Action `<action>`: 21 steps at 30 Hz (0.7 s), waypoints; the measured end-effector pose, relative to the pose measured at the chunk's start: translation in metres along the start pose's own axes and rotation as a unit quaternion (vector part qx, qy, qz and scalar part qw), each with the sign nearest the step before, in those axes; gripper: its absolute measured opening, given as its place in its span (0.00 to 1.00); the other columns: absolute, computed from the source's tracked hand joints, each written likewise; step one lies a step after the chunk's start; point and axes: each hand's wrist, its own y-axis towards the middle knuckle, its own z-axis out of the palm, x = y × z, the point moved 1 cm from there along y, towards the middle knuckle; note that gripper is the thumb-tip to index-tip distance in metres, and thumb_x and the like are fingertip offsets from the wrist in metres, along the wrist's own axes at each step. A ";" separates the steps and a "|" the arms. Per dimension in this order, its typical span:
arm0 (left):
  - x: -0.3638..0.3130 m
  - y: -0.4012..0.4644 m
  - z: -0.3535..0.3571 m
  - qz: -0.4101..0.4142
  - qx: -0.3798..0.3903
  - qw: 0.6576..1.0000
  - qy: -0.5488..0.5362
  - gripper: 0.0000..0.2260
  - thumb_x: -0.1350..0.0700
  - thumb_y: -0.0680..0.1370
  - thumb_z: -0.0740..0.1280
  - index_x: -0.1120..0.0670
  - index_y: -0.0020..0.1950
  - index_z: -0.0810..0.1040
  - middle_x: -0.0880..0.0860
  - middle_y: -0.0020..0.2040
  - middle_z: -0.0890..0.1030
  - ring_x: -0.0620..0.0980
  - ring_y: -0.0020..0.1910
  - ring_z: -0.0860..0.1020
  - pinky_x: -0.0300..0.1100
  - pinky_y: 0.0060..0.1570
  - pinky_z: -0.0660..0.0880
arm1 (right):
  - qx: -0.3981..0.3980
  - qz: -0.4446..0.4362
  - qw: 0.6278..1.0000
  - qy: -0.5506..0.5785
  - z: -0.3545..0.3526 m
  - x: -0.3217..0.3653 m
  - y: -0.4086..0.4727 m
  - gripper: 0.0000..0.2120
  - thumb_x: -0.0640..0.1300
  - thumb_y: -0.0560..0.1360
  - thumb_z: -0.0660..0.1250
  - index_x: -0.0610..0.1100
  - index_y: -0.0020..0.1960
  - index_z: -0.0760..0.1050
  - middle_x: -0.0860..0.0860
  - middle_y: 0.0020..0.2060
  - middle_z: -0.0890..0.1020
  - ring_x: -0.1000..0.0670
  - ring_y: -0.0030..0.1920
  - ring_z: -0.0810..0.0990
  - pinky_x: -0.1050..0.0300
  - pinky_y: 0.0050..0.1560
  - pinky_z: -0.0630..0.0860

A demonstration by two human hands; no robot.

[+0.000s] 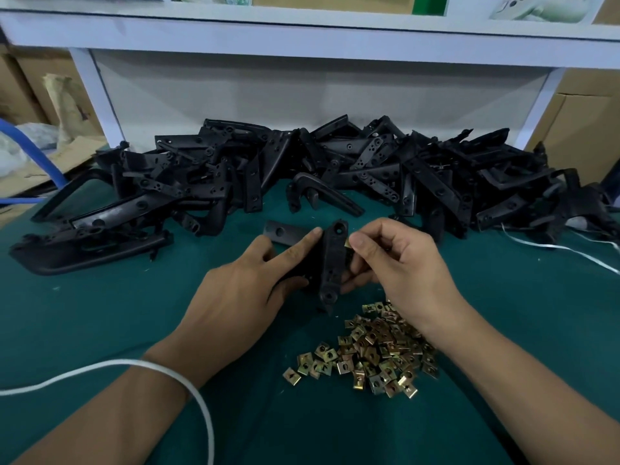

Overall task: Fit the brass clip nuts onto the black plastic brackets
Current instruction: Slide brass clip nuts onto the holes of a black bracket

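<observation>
Head view: our left hand (248,283) grips a black bracket (330,266) above the bench (100,317); our right hand (399,263) pinches a brass clip nut (348,243) at its edge, probably needing pushing on next.

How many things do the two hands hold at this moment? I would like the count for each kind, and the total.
Black plastic bracket: 1, held by the left hand
Brass clip nut: 1, pinched by the right hand
Total: 2

A green-covered bench (100,313) carries a white cord (201,404); cardboard boxes (583,129) and a blue hose (37,152) flank the white shelf (302,38).
</observation>
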 end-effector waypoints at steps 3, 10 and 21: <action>-0.001 -0.002 0.000 0.002 -0.001 1.000 0.008 0.27 0.38 0.81 0.51 0.27 0.80 0.45 0.45 0.47 0.65 0.46 0.33 0.70 0.46 0.28 0.75 | 0.012 -0.001 1.000 -0.010 -0.002 0.002 0.000 0.08 0.47 0.79 0.69 0.43 0.45 0.80 0.47 0.33 0.82 0.42 0.36 0.88 0.50 0.39 0.86; 0.004 -0.003 0.002 0.002 -0.009 1.000 0.020 0.30 0.42 0.83 0.57 0.28 0.80 0.43 0.45 0.46 0.64 0.46 0.31 0.69 0.44 0.26 0.72 | 0.042 -0.023 0.995 -0.085 -0.004 0.001 0.000 0.08 0.45 0.81 0.68 0.46 0.44 0.79 0.49 0.32 0.80 0.44 0.36 0.88 0.49 0.38 0.86; 0.005 -0.001 0.001 0.019 -0.007 0.998 -0.055 0.27 0.36 0.81 0.50 0.27 0.79 0.45 0.44 0.45 0.64 0.46 0.34 0.70 0.47 0.31 0.73 | 0.016 -0.027 0.999 0.024 0.010 0.007 -0.004 0.08 0.40 0.82 0.66 0.36 0.49 0.79 0.50 0.34 0.81 0.49 0.35 0.85 0.58 0.39 0.84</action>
